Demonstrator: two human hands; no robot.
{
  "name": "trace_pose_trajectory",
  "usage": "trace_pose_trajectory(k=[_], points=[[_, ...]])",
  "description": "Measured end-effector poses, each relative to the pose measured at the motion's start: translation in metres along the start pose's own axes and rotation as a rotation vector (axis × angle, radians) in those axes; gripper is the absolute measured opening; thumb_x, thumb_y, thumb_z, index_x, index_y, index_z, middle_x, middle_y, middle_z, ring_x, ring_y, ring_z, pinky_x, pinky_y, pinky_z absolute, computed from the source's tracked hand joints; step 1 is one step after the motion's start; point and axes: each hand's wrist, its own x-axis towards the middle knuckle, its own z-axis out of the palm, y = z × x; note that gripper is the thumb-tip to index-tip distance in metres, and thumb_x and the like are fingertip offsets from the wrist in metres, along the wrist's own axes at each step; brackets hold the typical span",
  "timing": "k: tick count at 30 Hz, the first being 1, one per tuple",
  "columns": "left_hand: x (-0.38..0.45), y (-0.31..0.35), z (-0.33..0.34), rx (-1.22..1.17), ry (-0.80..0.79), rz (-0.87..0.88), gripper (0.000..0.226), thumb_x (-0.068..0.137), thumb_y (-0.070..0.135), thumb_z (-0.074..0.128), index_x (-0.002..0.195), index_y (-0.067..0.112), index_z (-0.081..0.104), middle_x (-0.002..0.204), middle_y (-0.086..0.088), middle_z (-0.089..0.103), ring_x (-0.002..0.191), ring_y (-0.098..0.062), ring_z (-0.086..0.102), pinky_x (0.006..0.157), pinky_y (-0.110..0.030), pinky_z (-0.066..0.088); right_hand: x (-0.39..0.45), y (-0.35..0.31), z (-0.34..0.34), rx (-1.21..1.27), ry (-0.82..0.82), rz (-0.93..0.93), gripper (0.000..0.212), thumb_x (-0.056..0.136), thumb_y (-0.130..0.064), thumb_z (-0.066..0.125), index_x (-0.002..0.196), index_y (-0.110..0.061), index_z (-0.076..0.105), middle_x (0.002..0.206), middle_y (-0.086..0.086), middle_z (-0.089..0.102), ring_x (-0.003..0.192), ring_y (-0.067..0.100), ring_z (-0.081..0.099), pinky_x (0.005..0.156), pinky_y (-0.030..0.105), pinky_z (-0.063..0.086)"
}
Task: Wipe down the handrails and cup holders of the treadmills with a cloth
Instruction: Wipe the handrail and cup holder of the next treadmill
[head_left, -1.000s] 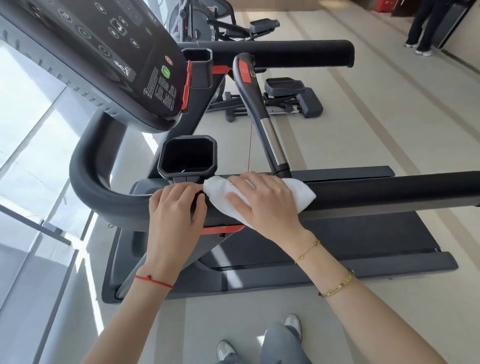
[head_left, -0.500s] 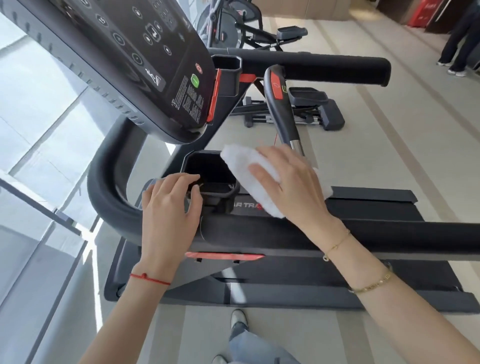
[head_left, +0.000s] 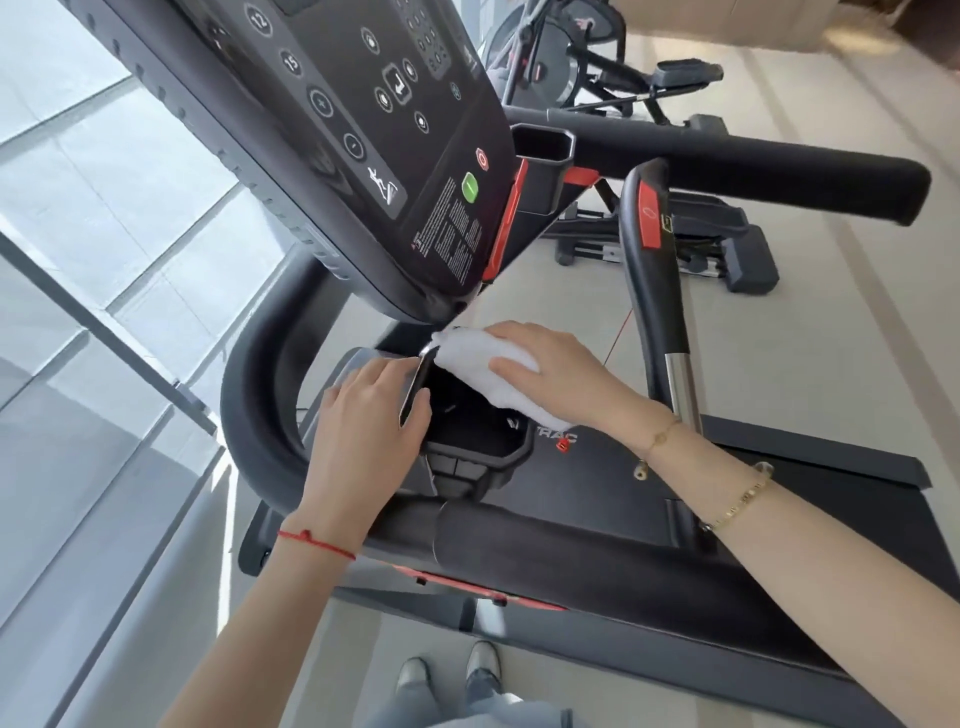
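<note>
While cloth (head_left: 480, 358) underlies right hand (head_left: 561, 371), seemingly.

I am looking into a gym. A treadmill (head_left: 571, 545) fills my view; an elliptical trainer (head_left: 675, 244) stands at one o'clock.

exercise bike (head_left: 597, 57) far back | stepper machine (head_left: 727, 249) on floor | glass wall (head_left: 104, 260) left | shoes (head_left: 447, 670) bottom
</note>
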Motion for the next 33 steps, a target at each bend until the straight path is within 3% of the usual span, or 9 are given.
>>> trace_pose_trajectory(k=[3,7,9,12,17,23,28,30,33], points=[[0.004,-0.005,-0.001,-0.021,-0.028,0.014,0.033,0.094,0.021,0.059,0.126,0.014,0.062,0.119,-0.002,0.066,0.098,-0.027,0.064,0.091,-0.047,0.049,0.001,0.002,-0.003,-0.013,-0.037,0.017,0.039,0.100,-0.035,0.045,0.139,-0.031,0.046,0.135,-0.002,0.055,0.122,0.022,0.051,0.103,0.040,0.039],[0.007,-0.011,-0.002,-0.046,-0.069,0.055,0.027,0.093,0.021,0.060,0.118,0.013,0.064,0.109,-0.001,0.067,0.097,-0.025,0.062,0.086,-0.043,0.050,0.026,-0.030,0.008,-0.142,-0.086,-0.039,0.037,0.101,-0.039,0.039,0.137,-0.036,0.046,0.128,-0.003,0.055,0.115,0.024,0.054,0.095,0.043,0.043],[0.008,-0.016,-0.004,-0.050,-0.081,0.069,0.024,0.093,0.023,0.061,0.115,0.013,0.065,0.106,-0.001,0.067,0.092,-0.025,0.062,0.082,-0.039,0.049,0.024,-0.035,0.013,-0.154,-0.039,-0.013,0.036,0.101,-0.038,0.039,0.136,-0.037,0.047,0.125,-0.004,0.055,0.110,0.024,0.056,0.091,0.043,0.044],[0.010,-0.022,-0.004,-0.064,-0.097,0.091,0.032,0.094,0.028,0.060,0.123,0.014,0.063,0.117,-0.001,0.066,0.101,-0.023,0.062,0.087,-0.037,0.049,0.007,-0.026,0.015,-0.093,0.069,0.092,0.037,0.101,-0.036,0.041,0.139,-0.035,0.044,0.127,-0.002,0.054,0.111,0.025,0.055,0.085,0.035,0.039],[0.008,-0.026,-0.002,-0.081,-0.120,0.109,0.040,0.097,0.035,0.054,0.133,0.018,0.056,0.123,0.003,0.063,0.109,-0.018,0.060,0.085,-0.032,0.044,-0.028,-0.024,0.030,0.160,0.180,0.284,0.045,0.100,-0.029,0.044,0.144,-0.035,0.032,0.142,-0.002,0.035,0.108,0.017,0.045,0.085,0.030,0.031],[0.008,-0.028,-0.002,-0.110,-0.138,0.139,0.041,0.097,0.030,0.054,0.133,0.009,0.056,0.118,-0.005,0.065,0.105,-0.025,0.061,0.090,-0.045,0.050,-0.013,-0.030,0.021,0.300,0.221,0.470,0.041,0.102,-0.033,0.043,0.141,-0.022,0.041,0.131,0.005,0.053,0.114,0.022,0.049,0.085,0.027,0.032],[0.009,-0.028,-0.001,-0.109,-0.143,0.158,0.040,0.098,0.028,0.053,0.133,0.009,0.056,0.117,-0.006,0.065,0.105,-0.026,0.061,0.088,-0.046,0.051,-0.067,-0.050,0.051,0.540,0.316,0.540,0.056,0.101,-0.036,0.044,0.150,-0.026,0.017,0.145,0.000,0.039,0.122,0.014,0.043,0.095,0.027,0.032],[0.009,-0.029,-0.001,-0.116,-0.147,0.151,0.040,0.098,0.027,0.053,0.133,0.009,0.055,0.117,-0.006,0.064,0.106,-0.027,0.061,0.089,-0.047,0.050,-0.070,-0.052,0.055,0.530,0.318,0.559,0.059,0.101,-0.036,0.044,0.150,-0.026,0.014,0.148,0.000,0.036,0.120,0.013,0.042,0.094,0.027,0.031],[0.008,-0.028,-0.001,-0.119,-0.134,0.145,0.039,0.097,0.027,0.053,0.132,0.009,0.056,0.115,-0.006,0.065,0.105,-0.027,0.061,0.089,-0.048,0.050,-0.050,-0.042,0.043,0.322,0.274,0.518,0.057,0.101,-0.033,0.045,0.150,-0.021,0.018,0.147,0.004,0.032,0.113,0.015,0.042,0.090,0.027,0.032]])
